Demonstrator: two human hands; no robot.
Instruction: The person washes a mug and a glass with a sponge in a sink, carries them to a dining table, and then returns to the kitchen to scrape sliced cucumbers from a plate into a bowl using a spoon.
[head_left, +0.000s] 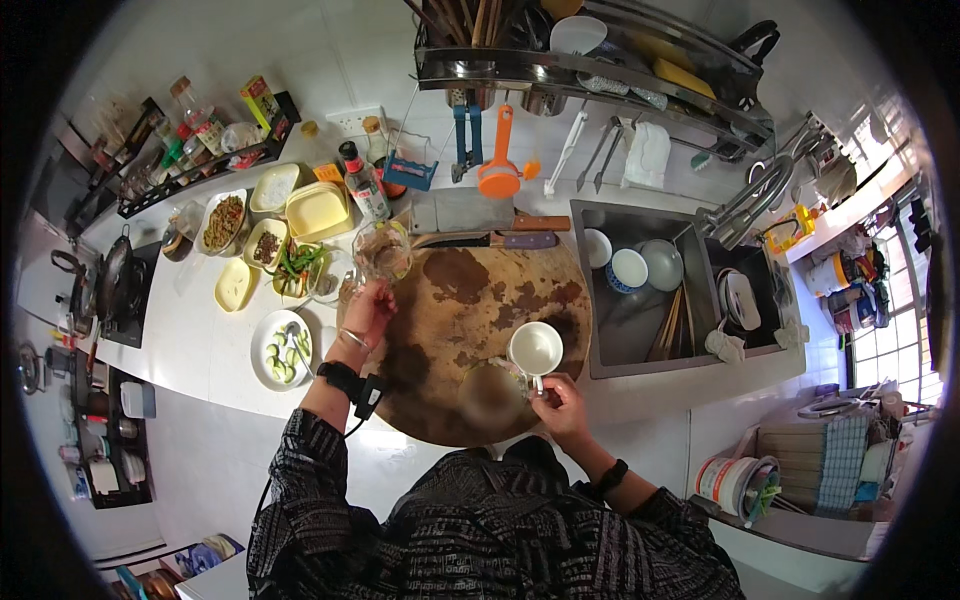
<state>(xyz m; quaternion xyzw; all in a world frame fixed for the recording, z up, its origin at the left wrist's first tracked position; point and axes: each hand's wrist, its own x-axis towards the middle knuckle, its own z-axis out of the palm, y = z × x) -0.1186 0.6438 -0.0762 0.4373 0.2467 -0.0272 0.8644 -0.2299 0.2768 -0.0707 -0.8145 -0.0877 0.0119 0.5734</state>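
Observation:
My left hand (370, 306) has its fingers curled at the near side of a clear glass cup (381, 253), by the left edge of a round wooden chopping board (450, 330). The exact grip is partly hidden by the hand. With my right hand (559, 409) I pinch the handle of a white mug (535, 349), whose pale inside faces up over the right part of the board. Just left of that mug, a glass cup with brownish contents (491, 395) appears blurred near the board's front edge. A cleaver (465, 211) and a purple-handled knife (517, 240) lie at the board's back.
Left of the board are a white plate with green slices and a spoon (279, 351), yellow dishes (234, 285) and a sauce bottle (365, 182). At right, the sink (622, 330) holds bowls and chopsticks. Utensils hang below a rack (600, 75).

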